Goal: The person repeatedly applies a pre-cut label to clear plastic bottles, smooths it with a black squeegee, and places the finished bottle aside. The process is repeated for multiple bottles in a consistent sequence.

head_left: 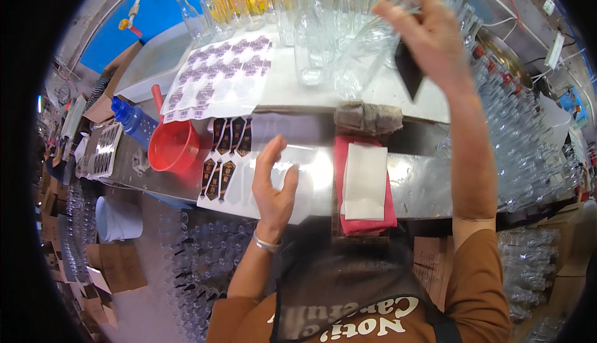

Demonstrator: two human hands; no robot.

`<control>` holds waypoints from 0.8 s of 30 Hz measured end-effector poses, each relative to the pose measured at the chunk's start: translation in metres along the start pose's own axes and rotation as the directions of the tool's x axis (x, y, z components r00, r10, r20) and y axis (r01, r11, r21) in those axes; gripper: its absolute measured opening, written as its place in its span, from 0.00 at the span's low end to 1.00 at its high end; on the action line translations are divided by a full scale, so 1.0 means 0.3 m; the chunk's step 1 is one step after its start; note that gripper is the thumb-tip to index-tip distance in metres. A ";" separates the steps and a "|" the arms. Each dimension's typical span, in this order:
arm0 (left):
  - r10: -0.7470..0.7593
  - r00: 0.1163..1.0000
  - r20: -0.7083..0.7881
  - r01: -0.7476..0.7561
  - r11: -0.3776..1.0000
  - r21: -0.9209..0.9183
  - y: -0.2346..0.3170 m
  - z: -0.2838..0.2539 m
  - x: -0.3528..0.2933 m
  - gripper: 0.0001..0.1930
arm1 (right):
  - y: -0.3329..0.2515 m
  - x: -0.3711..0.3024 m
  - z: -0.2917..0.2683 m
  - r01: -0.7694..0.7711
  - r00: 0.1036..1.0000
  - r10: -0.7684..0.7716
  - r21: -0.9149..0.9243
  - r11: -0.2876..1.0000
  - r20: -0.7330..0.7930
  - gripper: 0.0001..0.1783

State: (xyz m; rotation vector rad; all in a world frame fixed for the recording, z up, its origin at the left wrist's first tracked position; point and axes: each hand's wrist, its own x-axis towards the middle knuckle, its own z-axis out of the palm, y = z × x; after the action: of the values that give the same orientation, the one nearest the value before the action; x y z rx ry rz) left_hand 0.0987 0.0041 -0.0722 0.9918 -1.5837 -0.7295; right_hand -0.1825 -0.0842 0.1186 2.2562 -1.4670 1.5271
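My right hand (429,35) is raised over the back of the table, its fingers curled round the upper part of a tilted clear glass bottle (364,54). Under that palm hangs a dark pointed label (409,72); whether it is stuck to the hand or pinched cannot be seen. My left hand (273,187) hovers with fingers apart and nothing in it. Beside it lies a white sheet of black tie-shaped labels (219,180), partly peeled. Between my hands, a folded white cloth (365,181) rests on a red cloth (390,215), with a rolled grey cloth (370,118) behind.
Several upright clear bottles (311,44) crowd the back. Purple-printed label sheets (217,72) overhang the raised white board. A red dipper (174,147) and a blue bottle (134,119) stand left. Rows of glass bottles (510,119) fill the right. A white bucket (118,218) sits below left.
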 end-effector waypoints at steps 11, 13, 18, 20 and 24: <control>-0.158 0.680 0.716 0.639 0.606 -0.473 0.154 0.248 0.054 0.42 | 0.084 -0.423 -0.025 -0.540 0.841 0.446 0.528 0.655 0.307 0.24; -0.263 0.687 0.677 0.662 0.612 -0.434 0.113 0.271 0.017 0.43 | 0.071 -0.598 -0.003 -0.593 0.800 0.537 0.494 0.636 0.268 0.25; -0.161 0.879 0.448 0.331 0.883 -0.334 0.064 0.374 -0.064 0.44 | -0.113 -0.896 0.063 -0.776 0.618 0.676 0.449 0.444 0.401 0.32; -0.069 0.931 0.359 0.139 0.975 -0.172 0.057 0.377 -0.076 0.41 | -0.120 -0.906 0.059 -0.809 0.580 0.690 0.406 0.425 0.433 0.34; -0.147 0.911 0.384 0.266 0.923 -0.278 0.100 0.373 -0.073 0.38 | -0.123 -0.892 0.059 -0.809 0.584 0.696 0.362 0.462 0.417 0.35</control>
State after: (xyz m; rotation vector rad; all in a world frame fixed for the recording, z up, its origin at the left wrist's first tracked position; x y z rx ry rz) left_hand -0.0151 0.0330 -0.0826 0.8203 -1.6034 -1.3403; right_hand -0.1608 0.1059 -0.0729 2.1157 -2.7007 2.1756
